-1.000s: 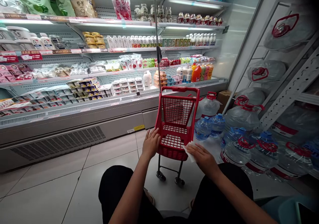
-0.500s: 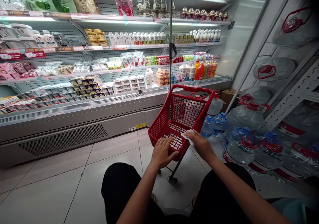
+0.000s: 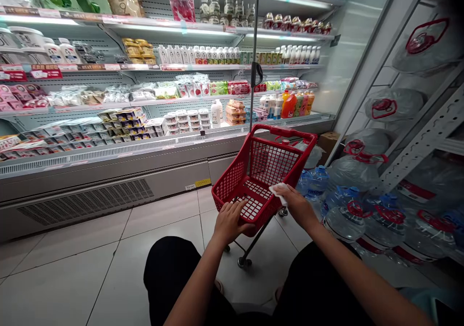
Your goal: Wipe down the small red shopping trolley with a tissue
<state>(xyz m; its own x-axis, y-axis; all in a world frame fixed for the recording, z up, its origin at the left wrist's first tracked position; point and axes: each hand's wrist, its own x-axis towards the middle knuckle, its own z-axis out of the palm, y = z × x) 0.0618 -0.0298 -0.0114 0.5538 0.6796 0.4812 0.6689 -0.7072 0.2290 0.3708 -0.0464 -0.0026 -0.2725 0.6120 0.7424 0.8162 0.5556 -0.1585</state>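
A small red plastic shopping cart (image 3: 272, 154) with a grid basket stands in front of my knees. My left hand (image 3: 231, 223) grips its near rim, fingers over the edge into the basket and thumb on the outside. In my right hand (image 3: 295, 204) is a folded white cloth (image 3: 280, 190), pressed against the cart's right-hand rim; whether it is fabric or paper I cannot tell. Part of the rim is hidden under both hands.
An open chilled display case (image 3: 174, 152) with cups, bottles and bags runs behind the cart, a thin vertical door edge (image 3: 254, 50) before it. Large water bottles (image 3: 344, 217) crowd the floor on the right beside a white metal rack (image 3: 420, 132). Pale tiles (image 3: 159, 224) cover the floor.
The cart has turned and shifted slightly, its near end to the left and its handle to the right. My left hand has moved with it; the right has slid a little right with the cloth.
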